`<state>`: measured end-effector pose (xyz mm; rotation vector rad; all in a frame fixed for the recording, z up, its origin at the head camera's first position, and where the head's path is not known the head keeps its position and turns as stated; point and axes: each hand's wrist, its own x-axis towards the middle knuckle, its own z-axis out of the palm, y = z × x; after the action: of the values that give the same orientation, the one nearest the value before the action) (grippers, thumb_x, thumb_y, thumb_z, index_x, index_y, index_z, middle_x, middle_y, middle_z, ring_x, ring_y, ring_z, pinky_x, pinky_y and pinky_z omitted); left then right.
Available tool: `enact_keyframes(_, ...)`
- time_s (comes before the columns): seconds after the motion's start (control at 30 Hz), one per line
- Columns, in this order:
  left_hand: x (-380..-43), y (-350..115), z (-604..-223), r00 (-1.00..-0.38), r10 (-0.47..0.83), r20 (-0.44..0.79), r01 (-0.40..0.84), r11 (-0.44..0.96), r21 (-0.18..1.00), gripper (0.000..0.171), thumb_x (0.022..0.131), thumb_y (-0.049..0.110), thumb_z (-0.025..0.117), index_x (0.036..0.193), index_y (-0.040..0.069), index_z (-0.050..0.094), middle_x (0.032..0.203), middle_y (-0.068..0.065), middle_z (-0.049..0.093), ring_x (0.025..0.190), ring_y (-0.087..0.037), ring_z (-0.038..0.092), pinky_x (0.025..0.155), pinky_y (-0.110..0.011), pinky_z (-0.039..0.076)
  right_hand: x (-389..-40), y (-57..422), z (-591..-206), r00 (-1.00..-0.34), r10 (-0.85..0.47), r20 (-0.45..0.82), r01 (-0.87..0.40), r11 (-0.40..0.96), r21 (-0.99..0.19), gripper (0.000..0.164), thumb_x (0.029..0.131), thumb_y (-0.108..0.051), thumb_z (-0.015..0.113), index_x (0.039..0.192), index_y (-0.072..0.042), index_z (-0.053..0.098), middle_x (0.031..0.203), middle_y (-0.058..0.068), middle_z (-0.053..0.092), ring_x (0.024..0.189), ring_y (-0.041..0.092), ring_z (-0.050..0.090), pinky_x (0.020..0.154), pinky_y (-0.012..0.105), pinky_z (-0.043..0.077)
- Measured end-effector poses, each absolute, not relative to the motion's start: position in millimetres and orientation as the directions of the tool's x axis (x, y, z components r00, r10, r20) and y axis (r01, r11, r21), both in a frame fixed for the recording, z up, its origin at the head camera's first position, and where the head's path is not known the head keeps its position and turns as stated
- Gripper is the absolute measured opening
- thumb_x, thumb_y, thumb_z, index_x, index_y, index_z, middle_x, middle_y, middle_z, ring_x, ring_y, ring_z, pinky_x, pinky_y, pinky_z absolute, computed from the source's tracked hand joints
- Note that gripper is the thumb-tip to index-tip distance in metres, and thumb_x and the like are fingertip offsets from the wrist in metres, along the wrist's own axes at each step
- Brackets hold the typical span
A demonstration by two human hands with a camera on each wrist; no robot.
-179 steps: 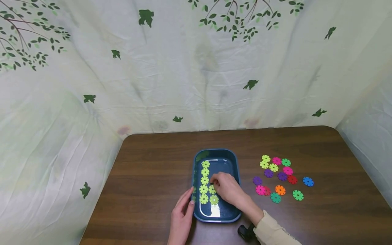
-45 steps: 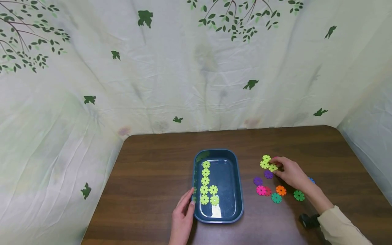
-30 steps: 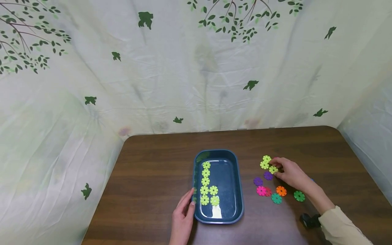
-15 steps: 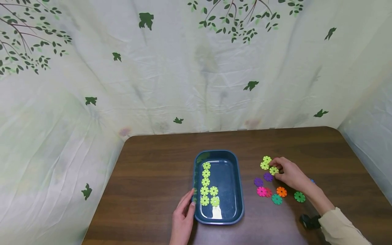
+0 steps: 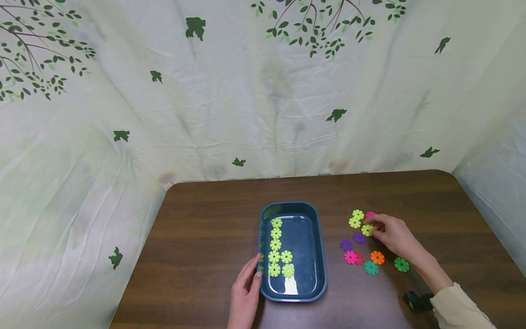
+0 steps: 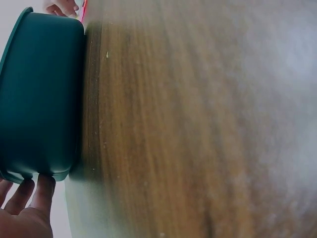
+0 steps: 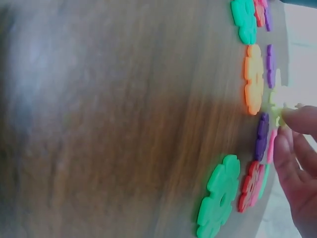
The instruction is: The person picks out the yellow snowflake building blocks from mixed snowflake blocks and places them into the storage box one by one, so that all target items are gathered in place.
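My left hand (image 5: 244, 292) rests against the left side of a dark blue tray (image 5: 314, 299), its fingers and thumb touching the outer wall; the left wrist view shows the fingertips at the wall below the rim. In the tray lie several yellow-green notched discs (image 5: 275, 245), one long column and a shorter one beside it. Right of the tray, my right hand (image 5: 395, 235) pinches a yellow-green notched disc (image 5: 367, 230) between thumb and finger. In the right wrist view that disc (image 7: 276, 101) looks tilted up, partly washed out by glare.
Around my right hand lie several loose discs: two yellow-green discs (image 5: 355, 218), purple discs (image 5: 359, 238), a pink disc (image 5: 350, 257), an orange disc (image 5: 377, 257), a teal disc (image 5: 371, 267) and a green disc (image 5: 401, 264). A white cloth backdrop (image 5: 263, 114) stands behind the brown table (image 5: 197, 256).
From the tray, my right hand has moved right to the loose discs. It now pinches a yellow-green disc and has shifted slightly in the last half second. The left hand stays put.
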<state>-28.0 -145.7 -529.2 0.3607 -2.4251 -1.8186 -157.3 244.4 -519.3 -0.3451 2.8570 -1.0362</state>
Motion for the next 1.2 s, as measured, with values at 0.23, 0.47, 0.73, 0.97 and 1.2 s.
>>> enact_keyframes(0.23,-27.9,-145.6,-529.2,-0.97,-0.235,-0.067,-0.129,0.261,0.957,0.042,0.097,0.004,0.058,0.136,0.02,0.061,0.137,-0.001,0.056,0.129,-0.019,0.049,0.107,-0.038,0.039,-152.7,239.9,-516.0,-0.978,-0.207,0.038,-0.18,0.731,-0.659,0.019,0.087,0.0,0.071,0.103,-0.008,0.071,0.089,0.001,0.067,0.08,0.021,0.062,0.069,0.033,0.056)
enact_keyframes(0.47,-28.2,-145.9,-528.3,-0.971,-0.231,-0.066,-0.128,0.264,0.956,0.042,0.097,0.005,0.058,0.136,0.021,0.061,0.137,-0.001,0.056,0.13,-0.019,0.049,0.107,-0.037,0.039,-143.1,227.5,-509.5,-0.983,-0.182,0.025,-0.148,0.707,-0.692,0.019,0.088,0.0,0.069,0.106,-0.005,0.068,0.086,0.0,0.064,0.077,0.018,0.058,0.063,0.027,0.052)
enact_keyframes(0.73,-27.8,-145.5,-528.3,-0.971,-0.232,-0.06,-0.12,0.254,0.96,0.042,0.097,0.003,0.058,0.135,0.019,0.061,0.137,0.0,0.056,0.129,-0.017,0.049,0.107,-0.036,0.039,-135.6,218.1,-507.3,-0.983,-0.18,0.042,-0.154,0.674,-0.722,0.014,0.09,-0.004,0.07,0.103,-0.008,0.068,0.087,-0.001,0.065,0.078,0.017,0.06,0.062,0.025,0.053)
enact_keyframes(0.97,-28.1,-146.2,-528.3,-0.969,-0.234,-0.075,-0.138,0.266,0.954,0.041,0.097,0.005,0.058,0.135,0.02,0.061,0.138,-0.002,0.056,0.13,-0.02,0.049,0.108,-0.039,0.038,-132.0,207.4,-509.7,-0.982,-0.163,0.098,-0.181,0.645,-0.743,0.015,0.089,-0.004,0.071,0.102,-0.009,0.069,0.088,-0.002,0.065,0.082,0.017,0.061,0.071,0.024,0.056)
enact_keyframes(1.2,-27.7,-145.8,-527.7,-0.969,-0.235,-0.079,-0.142,0.264,0.954,0.041,0.097,0.005,0.058,0.136,0.02,0.061,0.138,-0.002,0.056,0.13,-0.02,0.049,0.108,-0.038,0.038,-129.8,194.0,-509.8,-0.984,-0.13,0.123,-0.177,0.618,-0.766,0.018,0.088,-0.004,0.072,0.106,-0.009,0.069,0.092,0.0,0.066,0.083,0.017,0.062,0.072,0.023,0.056)
